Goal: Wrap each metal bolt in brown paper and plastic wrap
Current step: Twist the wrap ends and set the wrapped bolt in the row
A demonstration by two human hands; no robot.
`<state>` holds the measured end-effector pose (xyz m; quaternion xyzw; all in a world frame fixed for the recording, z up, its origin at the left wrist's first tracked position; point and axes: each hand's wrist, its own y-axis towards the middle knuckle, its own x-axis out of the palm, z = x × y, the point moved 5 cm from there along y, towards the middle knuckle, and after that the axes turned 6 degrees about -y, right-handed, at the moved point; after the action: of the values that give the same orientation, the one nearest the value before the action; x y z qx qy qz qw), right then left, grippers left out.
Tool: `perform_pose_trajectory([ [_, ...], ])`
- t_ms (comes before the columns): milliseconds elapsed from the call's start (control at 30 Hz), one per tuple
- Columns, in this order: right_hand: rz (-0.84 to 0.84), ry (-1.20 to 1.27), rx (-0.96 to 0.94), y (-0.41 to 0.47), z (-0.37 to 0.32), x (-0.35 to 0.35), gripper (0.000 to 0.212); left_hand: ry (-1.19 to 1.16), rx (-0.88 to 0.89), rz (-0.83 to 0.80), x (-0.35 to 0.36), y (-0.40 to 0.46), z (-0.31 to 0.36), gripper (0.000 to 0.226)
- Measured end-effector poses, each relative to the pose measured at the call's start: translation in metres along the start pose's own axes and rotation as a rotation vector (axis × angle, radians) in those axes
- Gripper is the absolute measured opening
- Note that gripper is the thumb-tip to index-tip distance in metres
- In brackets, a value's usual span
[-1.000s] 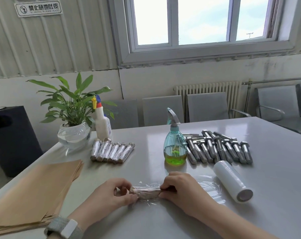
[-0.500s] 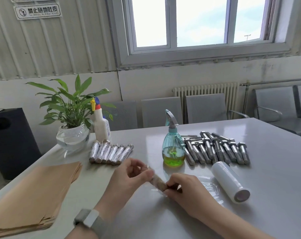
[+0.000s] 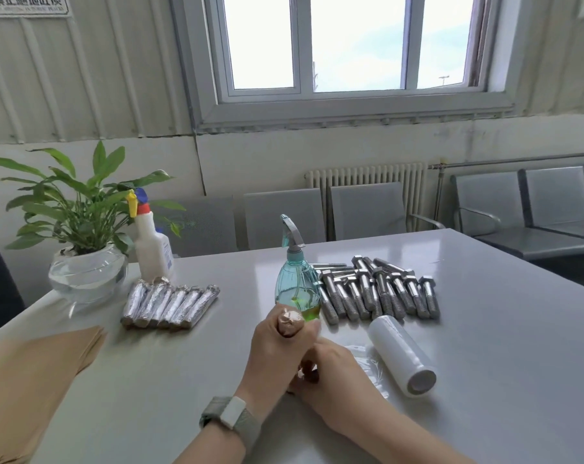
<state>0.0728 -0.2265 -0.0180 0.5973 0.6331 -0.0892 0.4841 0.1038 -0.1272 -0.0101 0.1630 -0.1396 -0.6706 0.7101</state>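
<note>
My left hand (image 3: 277,353) grips a wrapped bolt (image 3: 288,321) upright above the table, its brown, plastic-covered top end poking out of my fist. My right hand (image 3: 330,373) sits just below and pinches the bolt's lower end. A roll of plastic wrap (image 3: 401,354) lies to the right of my hands, with a loose clear sheet (image 3: 371,363) beside it. Several bare metal bolts (image 3: 377,291) lie in a row behind the roll. Several wrapped bolts (image 3: 170,304) lie side by side at the left. A stack of brown paper (image 3: 29,373) covers the near left corner.
A teal spray bottle (image 3: 297,283) with green liquid stands right behind my hands. A white spray bottle (image 3: 153,244) and a potted plant in a glass bowl (image 3: 86,272) stand at the far left. Grey chairs (image 3: 367,209) line the table's far side.
The bolt went from lying flat on the table to standing upright in my left fist. My right hand shifted to its lower end. The camera moved closer.
</note>
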Motion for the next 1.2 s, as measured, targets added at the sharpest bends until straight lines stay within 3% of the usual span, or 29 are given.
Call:
perform_pose_trajectory([
  [200,-0.025,-0.01,0.014,0.001,0.004,0.002,0.005,-0.021,-0.074,-0.051,-0.001,-0.002,-0.009,0.024],
  [433,-0.207,-0.22,0.015,0.008,0.003,-0.03,0.021,0.039,-0.162,-0.053,-0.003,-0.004,-0.013,0.036],
  [533,-0.023,-0.427,0.188,0.013,0.025,-0.094,0.028,0.088,-0.193,-0.067,-0.003,-0.003,-0.015,0.034],
  [633,-0.243,-0.738,0.481,-0.002,0.062,-0.114,0.069,0.079,-0.208,-0.077,-0.004,-0.004,-0.015,0.03],
  [733,-0.417,-0.455,0.694,-0.02,0.075,-0.098,0.077,0.067,-0.219,-0.112,0.0,-0.003,-0.015,0.017],
  [833,-0.362,-0.141,0.771,-0.017,0.077,-0.096,0.05,-0.017,-0.245,-0.204,0.008,-0.008,-0.014,0.007],
  [967,-0.243,0.588,0.92,-0.006,0.063,-0.107,0.041,-0.155,-0.345,-0.294,0.019,-0.014,-0.016,0.029],
  [1033,-0.295,0.659,0.866,0.003,0.051,-0.11,0.042,-0.083,-0.266,-0.327,0.023,-0.013,-0.013,0.037],
  [1200,-0.224,0.745,0.823,0.025,0.041,-0.11,0.054,-0.015,-0.231,-0.386,0.021,-0.014,-0.006,0.031],
])
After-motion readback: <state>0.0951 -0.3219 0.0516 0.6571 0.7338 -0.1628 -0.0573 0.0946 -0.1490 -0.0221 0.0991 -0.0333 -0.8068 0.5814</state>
